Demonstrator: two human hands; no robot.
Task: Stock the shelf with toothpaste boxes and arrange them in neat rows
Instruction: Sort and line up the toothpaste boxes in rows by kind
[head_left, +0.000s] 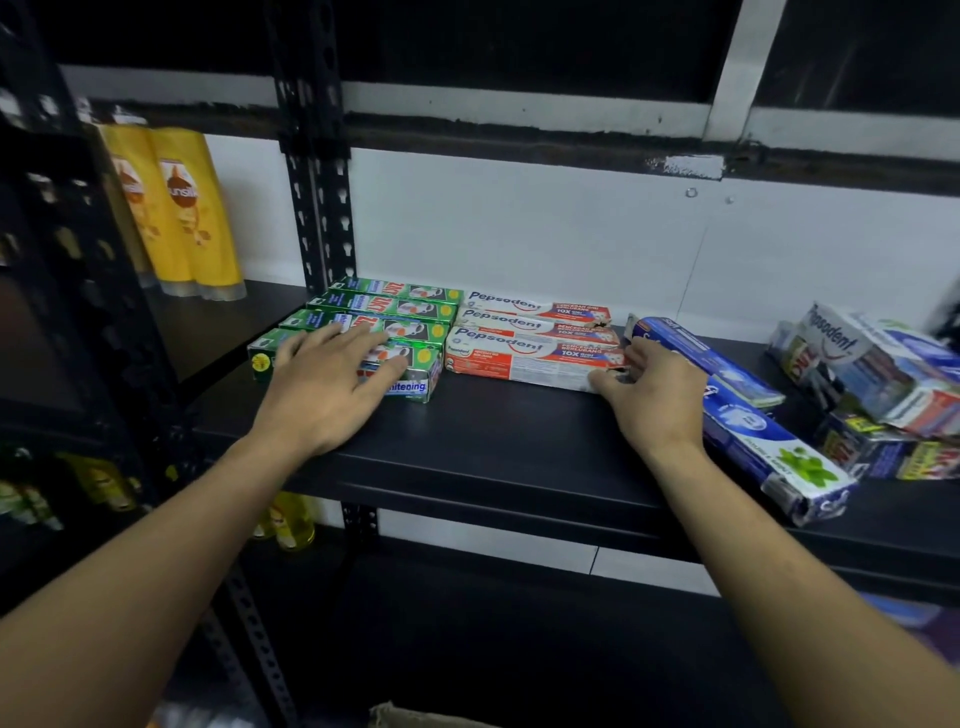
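Row of red-and-white toothpaste boxes on black shelf, right hand pinching the front one's right end, left hand flat and spread on green boxes just left, blue boxes just right

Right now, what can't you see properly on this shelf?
Head view only:
Front green box: left hand covers most of its top.
Front Pepsodent box: right hand hides its right end.
Box pile at right: blurred, cut by the frame edge.
Bottles lower down: dark, blurred, labels unreadable.
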